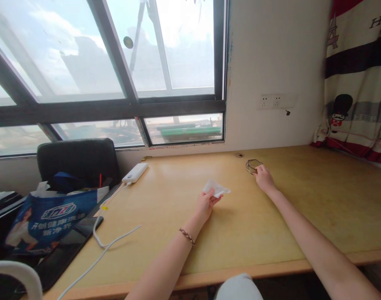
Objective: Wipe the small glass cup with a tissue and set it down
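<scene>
My left hand is closed on a white tissue, its thumb lying on top, over the middle of the wooden table. Farther right and deeper on the table, my right hand pinches the near edge of a dark, thin round wire-like thing. It looks like a loop or an open wire frame, too small to name surely. Whether it rests on the table or is slightly raised, I cannot tell. The two hands are apart.
A white power bank with a white cable lies along the table's left side. Left of it stand a black chair and a blue bag. A wall socket and a curtain are behind on the right.
</scene>
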Motion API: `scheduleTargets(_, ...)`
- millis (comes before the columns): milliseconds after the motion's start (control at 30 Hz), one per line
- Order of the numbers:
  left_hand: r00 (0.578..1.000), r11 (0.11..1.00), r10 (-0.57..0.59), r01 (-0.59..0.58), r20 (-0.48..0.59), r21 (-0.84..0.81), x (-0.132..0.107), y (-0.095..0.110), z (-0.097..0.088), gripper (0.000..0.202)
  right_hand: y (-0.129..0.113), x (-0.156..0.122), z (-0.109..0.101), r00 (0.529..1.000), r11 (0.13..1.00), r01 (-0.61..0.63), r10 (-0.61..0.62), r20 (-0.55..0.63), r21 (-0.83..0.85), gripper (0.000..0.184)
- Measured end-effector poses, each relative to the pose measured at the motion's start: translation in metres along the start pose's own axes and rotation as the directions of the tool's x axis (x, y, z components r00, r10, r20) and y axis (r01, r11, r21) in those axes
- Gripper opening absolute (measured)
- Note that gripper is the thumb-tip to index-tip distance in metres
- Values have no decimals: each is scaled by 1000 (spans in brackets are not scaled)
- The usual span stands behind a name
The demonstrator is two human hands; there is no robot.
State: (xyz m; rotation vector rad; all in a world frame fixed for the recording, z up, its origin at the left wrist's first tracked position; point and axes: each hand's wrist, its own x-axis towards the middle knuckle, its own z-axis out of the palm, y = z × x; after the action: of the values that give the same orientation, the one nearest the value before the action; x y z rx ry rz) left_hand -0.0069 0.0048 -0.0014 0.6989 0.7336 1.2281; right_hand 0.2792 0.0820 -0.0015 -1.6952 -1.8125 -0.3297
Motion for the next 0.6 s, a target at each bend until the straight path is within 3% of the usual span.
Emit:
scheduleTargets(133, 999, 1000, 16, -16, -35, 4, -2, 3, 2, 19, 60, 2, 14, 1000, 998, 17, -18, -23, -56, 22)
scheduleTargets(233, 996, 1000, 12, -12, -85, 6, -2, 4, 3, 20, 84, -2, 22, 999, 998, 28, -29, -18, -60, 22)
scheduleTargets(600, 998, 1000, 18, -18, -64, -1, -3, 3, 5, 29, 97, -5, 34, 1000, 1000, -5, 6, 25, -27, 22)
